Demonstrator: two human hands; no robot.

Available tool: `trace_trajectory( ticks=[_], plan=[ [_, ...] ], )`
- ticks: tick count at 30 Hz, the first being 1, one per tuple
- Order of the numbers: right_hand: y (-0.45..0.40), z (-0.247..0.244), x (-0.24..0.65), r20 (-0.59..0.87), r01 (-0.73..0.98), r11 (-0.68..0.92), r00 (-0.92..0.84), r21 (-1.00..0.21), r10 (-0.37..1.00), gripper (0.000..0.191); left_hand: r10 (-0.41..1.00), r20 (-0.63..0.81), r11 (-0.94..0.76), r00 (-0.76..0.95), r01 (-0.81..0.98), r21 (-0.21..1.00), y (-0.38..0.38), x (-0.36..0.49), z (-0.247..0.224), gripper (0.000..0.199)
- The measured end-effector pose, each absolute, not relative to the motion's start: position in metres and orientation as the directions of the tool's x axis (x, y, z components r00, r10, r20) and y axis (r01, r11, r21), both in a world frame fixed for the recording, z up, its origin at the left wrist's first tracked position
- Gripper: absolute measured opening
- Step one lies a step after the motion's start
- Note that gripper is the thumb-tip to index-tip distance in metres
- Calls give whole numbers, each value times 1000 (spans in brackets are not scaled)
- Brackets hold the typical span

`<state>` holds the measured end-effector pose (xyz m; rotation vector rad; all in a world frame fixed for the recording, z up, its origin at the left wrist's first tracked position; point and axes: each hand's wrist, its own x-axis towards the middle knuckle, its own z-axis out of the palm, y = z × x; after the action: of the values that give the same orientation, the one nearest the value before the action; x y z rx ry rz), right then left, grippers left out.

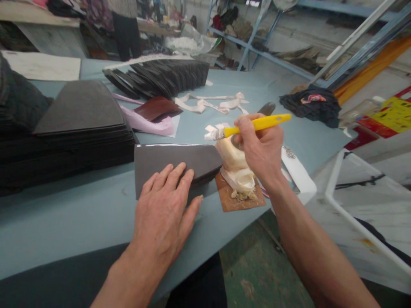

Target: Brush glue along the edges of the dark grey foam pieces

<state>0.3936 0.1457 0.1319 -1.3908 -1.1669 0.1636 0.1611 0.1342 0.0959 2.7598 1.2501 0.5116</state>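
Note:
My left hand (165,205) lies with its fingers stretched out on a small stack of dark grey sheets (180,156). A thin white, wet-looking line runs along the top sheet's far edge. In my right hand (261,147) is a paintbrush (269,122) with a yellow handle, its white-coated bristles pointing left just above the stack's far right part. Below that hand stands a cream-coloured container (233,156) crusted with dried stuff, resting on a brown board (242,201). The hand hides part of the container.
A tall pile of dark sheets (83,111) stands at left. Behind are a fanned row of black pieces (167,75), pink cloth strips (149,122) and a white tape (208,104). A dark cloth (313,105) lies at right, near a white-framed bin (330,184). A person (125,25) stands far back.

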Motion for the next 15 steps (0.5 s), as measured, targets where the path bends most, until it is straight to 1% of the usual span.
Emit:
trace_trajectory(
  ticks=[2, 5, 8, 12, 15],
  plan=[
    [135, 136, 391, 547, 507, 288, 493, -812, 677, 39, 739, 236, -673, 631, 696, 248, 142, 156, 103, 49],
    [119, 140, 385, 529, 469, 289, 534, -835, 660, 46, 723, 179, -679, 667, 639, 361, 157, 147, 112, 56],
    [107, 138, 381, 496, 425, 279, 576, -861, 650, 50, 730, 140, -646, 669, 609, 460, 171, 138, 119, 60],
    [95, 131, 371, 434, 340, 278, 592, -899, 679, 49, 757, 63, -574, 650, 616, 539, 187, 132, 130, 62],
    [90, 125, 355, 402, 295, 278, 569, -914, 717, 45, 758, 27, -506, 652, 561, 655, 201, 129, 137, 57]
  ],
)
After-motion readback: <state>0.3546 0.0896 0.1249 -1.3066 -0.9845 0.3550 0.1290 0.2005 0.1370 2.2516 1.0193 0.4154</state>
